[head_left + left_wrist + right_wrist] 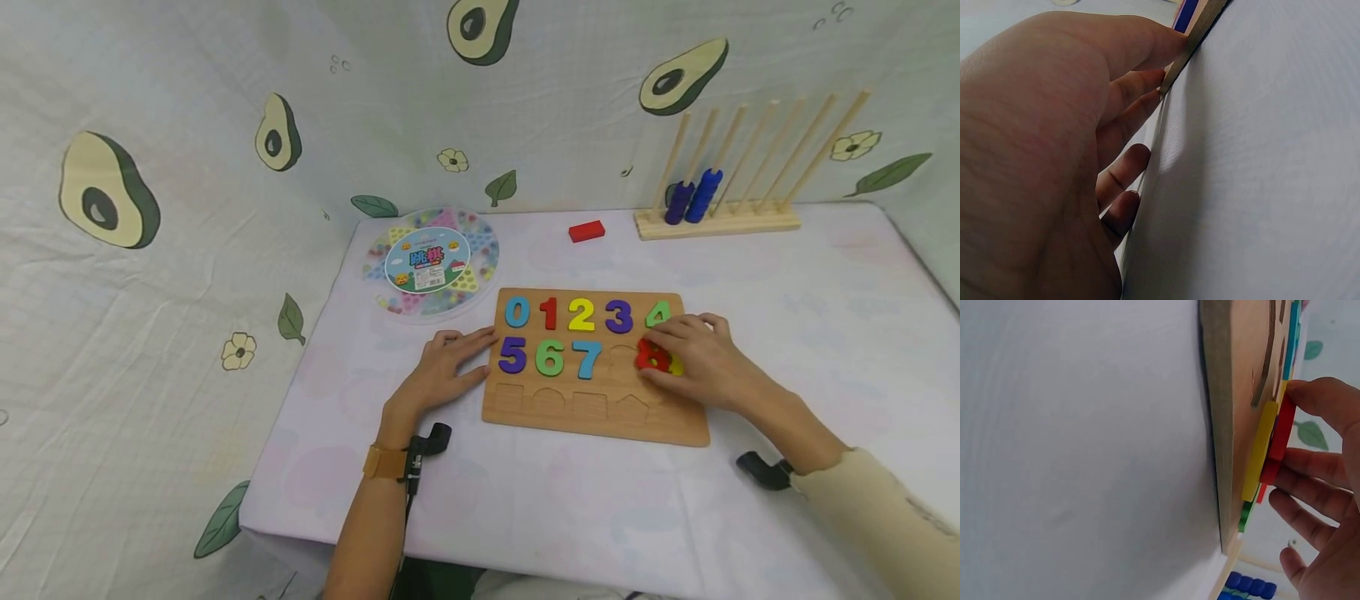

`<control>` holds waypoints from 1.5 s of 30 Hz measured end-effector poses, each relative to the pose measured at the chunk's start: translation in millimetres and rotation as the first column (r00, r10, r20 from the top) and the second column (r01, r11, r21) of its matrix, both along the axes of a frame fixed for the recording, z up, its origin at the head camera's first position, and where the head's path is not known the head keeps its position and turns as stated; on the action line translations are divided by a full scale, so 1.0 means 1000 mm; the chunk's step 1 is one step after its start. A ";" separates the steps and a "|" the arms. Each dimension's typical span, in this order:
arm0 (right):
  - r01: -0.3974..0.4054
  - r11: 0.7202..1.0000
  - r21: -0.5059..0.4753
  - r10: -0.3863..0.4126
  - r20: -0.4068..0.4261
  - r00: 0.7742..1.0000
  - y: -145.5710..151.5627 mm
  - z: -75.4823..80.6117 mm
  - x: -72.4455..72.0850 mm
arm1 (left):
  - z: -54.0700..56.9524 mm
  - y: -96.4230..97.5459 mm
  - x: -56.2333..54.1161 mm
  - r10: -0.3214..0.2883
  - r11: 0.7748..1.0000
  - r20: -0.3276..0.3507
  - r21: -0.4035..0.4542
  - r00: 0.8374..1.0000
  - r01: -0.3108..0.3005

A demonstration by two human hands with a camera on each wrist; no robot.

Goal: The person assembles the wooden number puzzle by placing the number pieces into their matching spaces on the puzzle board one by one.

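A wooden number board point(600, 421) lies on the table with colored digits set in it, among them a blue 7 point(587, 359). My right hand point(701, 358) pinches a red number 8 point(652, 356) between thumb and fingertips. In the right wrist view the red 8 point(1281, 428) is over the board's surface, beside a yellow piece point(1259, 453) that my hand partly hides in the head view. An outlined recess point(622, 358) shows right of the 7. At the board's left edge, my left hand point(442, 375) touches the wood with its thumb and fingertips, fingers extended.
Behind the board stands a wooden peg rack point(720, 225) with purple and blue beads on two pegs. A red block point(587, 231) lies near the table's back edge. A round clear game box point(431, 262) sits at the back left.
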State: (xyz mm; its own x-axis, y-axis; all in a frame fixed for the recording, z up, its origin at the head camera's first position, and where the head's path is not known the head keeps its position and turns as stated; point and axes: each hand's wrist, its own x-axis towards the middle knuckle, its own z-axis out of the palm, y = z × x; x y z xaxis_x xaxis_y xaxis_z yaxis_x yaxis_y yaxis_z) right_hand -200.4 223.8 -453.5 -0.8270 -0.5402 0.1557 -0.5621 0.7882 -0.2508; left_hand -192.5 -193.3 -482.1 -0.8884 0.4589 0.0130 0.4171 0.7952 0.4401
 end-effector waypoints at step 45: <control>-0.052 0.996 -0.072 0.055 0.034 0.998 -0.027 -0.012 0.000 | 0.004 0.003 0.001 0.021 1.000 0.024 -0.014 0.999 -0.021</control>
